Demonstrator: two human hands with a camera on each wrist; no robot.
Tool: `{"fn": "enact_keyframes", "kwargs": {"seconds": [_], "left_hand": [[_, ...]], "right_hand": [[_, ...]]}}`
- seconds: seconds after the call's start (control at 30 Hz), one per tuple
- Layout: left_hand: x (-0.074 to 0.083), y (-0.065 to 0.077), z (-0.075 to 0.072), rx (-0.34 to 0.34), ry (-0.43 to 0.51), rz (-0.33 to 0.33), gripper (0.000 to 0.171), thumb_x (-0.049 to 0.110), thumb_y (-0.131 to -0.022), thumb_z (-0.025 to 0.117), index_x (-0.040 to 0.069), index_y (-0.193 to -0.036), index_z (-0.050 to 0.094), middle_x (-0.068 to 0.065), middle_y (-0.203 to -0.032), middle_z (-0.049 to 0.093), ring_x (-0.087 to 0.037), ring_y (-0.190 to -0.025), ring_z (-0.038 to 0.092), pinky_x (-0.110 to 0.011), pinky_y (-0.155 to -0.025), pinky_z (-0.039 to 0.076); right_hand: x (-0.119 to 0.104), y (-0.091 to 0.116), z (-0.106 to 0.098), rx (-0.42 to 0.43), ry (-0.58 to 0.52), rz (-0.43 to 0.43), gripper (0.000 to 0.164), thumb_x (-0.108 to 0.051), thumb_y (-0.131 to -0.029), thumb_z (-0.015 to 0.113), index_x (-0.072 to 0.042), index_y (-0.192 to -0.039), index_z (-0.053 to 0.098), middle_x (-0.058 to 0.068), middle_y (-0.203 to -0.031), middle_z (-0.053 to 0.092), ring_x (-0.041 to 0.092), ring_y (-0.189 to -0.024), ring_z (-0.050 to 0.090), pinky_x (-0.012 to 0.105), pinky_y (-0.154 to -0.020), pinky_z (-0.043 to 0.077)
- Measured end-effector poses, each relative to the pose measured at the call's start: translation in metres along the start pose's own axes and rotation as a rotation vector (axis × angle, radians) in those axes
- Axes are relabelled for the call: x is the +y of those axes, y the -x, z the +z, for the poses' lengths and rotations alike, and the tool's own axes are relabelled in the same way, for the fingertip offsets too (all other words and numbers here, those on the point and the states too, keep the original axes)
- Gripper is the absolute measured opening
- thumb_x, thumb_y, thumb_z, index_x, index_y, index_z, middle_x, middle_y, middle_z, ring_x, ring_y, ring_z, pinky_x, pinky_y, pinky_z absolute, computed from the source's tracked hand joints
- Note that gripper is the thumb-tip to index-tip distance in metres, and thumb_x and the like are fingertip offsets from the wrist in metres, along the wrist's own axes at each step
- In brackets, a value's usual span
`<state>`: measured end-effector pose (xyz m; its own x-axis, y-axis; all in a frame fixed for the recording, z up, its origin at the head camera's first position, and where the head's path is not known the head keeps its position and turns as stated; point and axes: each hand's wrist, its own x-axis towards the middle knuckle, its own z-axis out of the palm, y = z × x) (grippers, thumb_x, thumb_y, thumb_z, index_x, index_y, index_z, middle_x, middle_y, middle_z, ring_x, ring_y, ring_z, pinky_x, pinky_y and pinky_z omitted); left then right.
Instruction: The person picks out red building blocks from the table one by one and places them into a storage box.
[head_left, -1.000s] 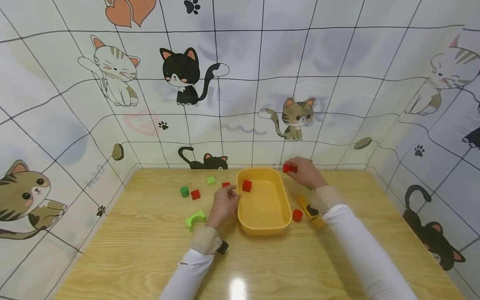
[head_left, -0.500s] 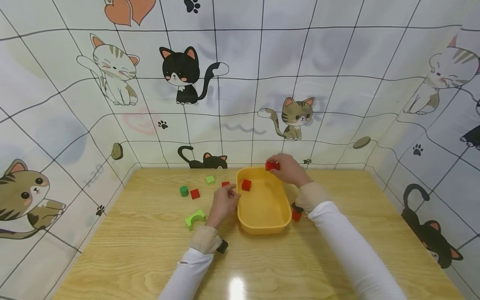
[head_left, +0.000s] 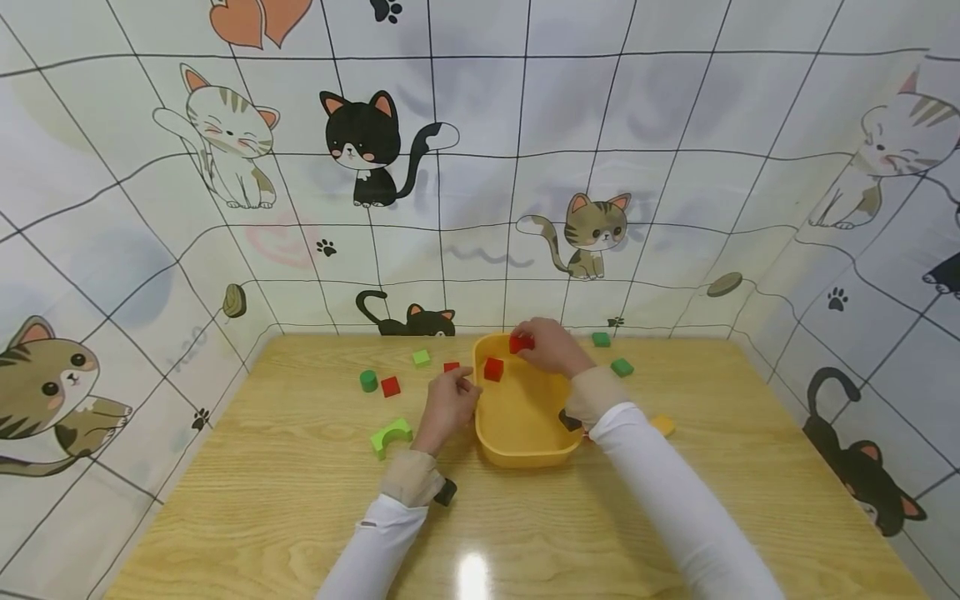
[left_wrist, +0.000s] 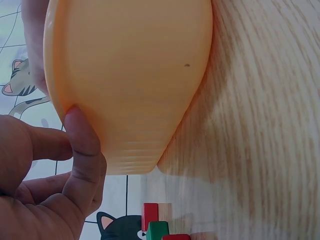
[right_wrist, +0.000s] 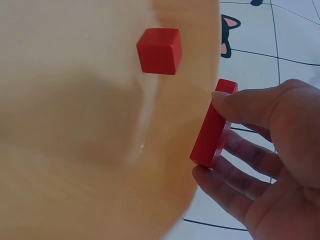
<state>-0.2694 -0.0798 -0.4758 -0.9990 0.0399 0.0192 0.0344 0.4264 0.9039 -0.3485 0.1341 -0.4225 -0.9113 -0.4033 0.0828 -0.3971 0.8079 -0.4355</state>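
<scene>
A yellow plastic tub point(head_left: 528, 417) stands mid-table with one red cube point(head_left: 493, 369) inside, toward its far left; the right wrist view shows this red cube point(right_wrist: 159, 51) too. My right hand point(head_left: 553, 346) pinches a long red block point(right_wrist: 214, 125) between thumb and fingertips, over the far end of the tub. At the tub's left side my left hand point(head_left: 448, 407) has its curled fingers and thumb at the rim. The left wrist view shows an index fingertip point(left_wrist: 77, 115) against the outer wall of the tub point(left_wrist: 135, 60), just below the rim.
Left of the tub lie a red block point(head_left: 390, 387), a green cylinder point(head_left: 368, 381), a light green block point(head_left: 422, 357) and a light green arch point(head_left: 392, 437). Two green blocks, one near the wall point(head_left: 601, 339), and a yellow block point(head_left: 663, 425) lie on the right. A printed cat wall encloses the table.
My right hand has carried the long red block leftward from beyond the tub's right edge to over its far end. The left hand has stayed at the rim.
</scene>
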Motion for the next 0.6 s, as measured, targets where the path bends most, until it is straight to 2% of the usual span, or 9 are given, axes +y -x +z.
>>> {"fn": "enact_keyframes", "kwargs": {"seconds": [0.17,0.37,0.6], "left_hand": [[-0.002,0.0,0.0,-0.001,0.005,0.013,0.043,0.005,-0.101,0.068,-0.006,-0.142,0.062,-0.015,-0.099,0.067,-0.015,-0.065,0.057,-0.022,-0.052,0.051],[-0.001,-0.001,0.0,0.01,-0.003,0.026,0.043,0.006,-0.1,0.069,-0.007,-0.141,0.063,-0.015,-0.098,0.067,-0.015,-0.069,0.058,-0.023,-0.053,0.051],[0.001,0.0,0.0,0.002,0.007,-0.006,0.044,0.007,-0.101,0.069,-0.005,-0.142,0.062,-0.014,-0.1,0.067,-0.015,-0.069,0.058,-0.022,-0.055,0.051]], "right_hand": [[0.006,-0.005,0.013,-0.037,0.005,0.0,0.031,-0.006,-0.095,0.073,0.0,-0.126,0.073,0.019,-0.121,0.075,0.036,-0.114,0.068,0.051,-0.109,0.054],[0.012,-0.008,0.023,-0.071,0.035,0.014,0.029,-0.004,-0.094,0.074,0.0,-0.123,0.075,0.016,-0.115,0.077,0.031,-0.106,0.068,0.047,-0.105,0.056],[0.011,-0.007,0.03,-0.108,0.01,0.068,0.028,-0.004,-0.091,0.077,-0.005,-0.119,0.077,0.013,-0.114,0.077,0.031,-0.107,0.069,0.049,-0.103,0.057]]}}
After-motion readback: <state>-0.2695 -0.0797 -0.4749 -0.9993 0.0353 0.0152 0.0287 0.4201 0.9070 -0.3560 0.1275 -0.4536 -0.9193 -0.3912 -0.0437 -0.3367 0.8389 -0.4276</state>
